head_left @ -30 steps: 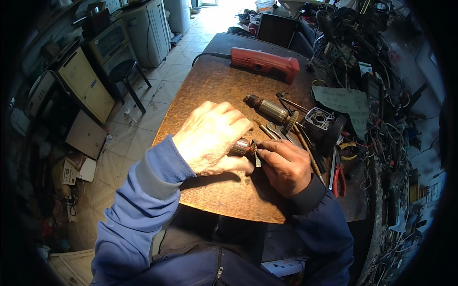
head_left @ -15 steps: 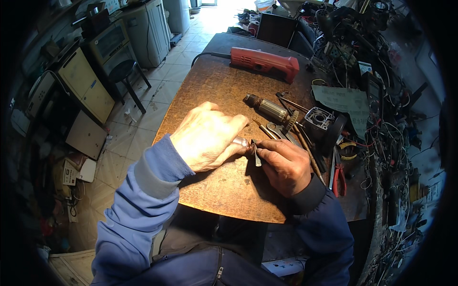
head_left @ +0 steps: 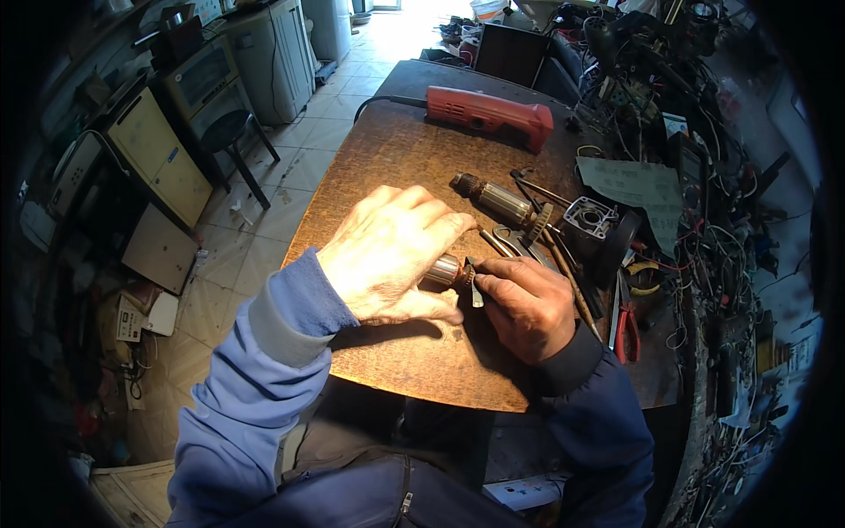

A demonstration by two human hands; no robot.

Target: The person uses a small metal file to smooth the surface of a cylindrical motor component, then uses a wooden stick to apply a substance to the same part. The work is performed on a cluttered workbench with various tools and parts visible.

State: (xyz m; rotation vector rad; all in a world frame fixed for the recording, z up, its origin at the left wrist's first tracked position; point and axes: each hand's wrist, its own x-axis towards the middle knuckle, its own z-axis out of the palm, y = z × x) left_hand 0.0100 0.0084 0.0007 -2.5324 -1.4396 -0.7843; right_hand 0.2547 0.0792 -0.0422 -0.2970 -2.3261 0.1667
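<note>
Near the table's front, my left hand (head_left: 387, 255) curves over a silver motor armature (head_left: 444, 269), with its thumb and forefinger apart on either side. The hand covers the armature's left part. At the armature's right end sits a copper-coloured commutator (head_left: 466, 275). My right hand (head_left: 528, 304) pinches a narrow, dark strip of sandpaper (head_left: 477, 294), which lies against the commutator. How far the strip wraps round is hidden. Just beyond the right hand lie a second armature (head_left: 504, 202) with a gear (head_left: 540, 222) and several slim metal tools (head_left: 510, 238).
A red power tool body (head_left: 488, 117) with a cord lies at the table's far side. On the right are a metal gear housing (head_left: 590, 220), a sheet of sandpaper (head_left: 629, 189), red-handled pliers (head_left: 626, 333) and heaped wires. A black stool (head_left: 227, 132) stands left of the table.
My left hand's fingers and thumb have spread farther apart, baring more of the armature. The right hand keeps its pinch on the strip at nearly the same spot.
</note>
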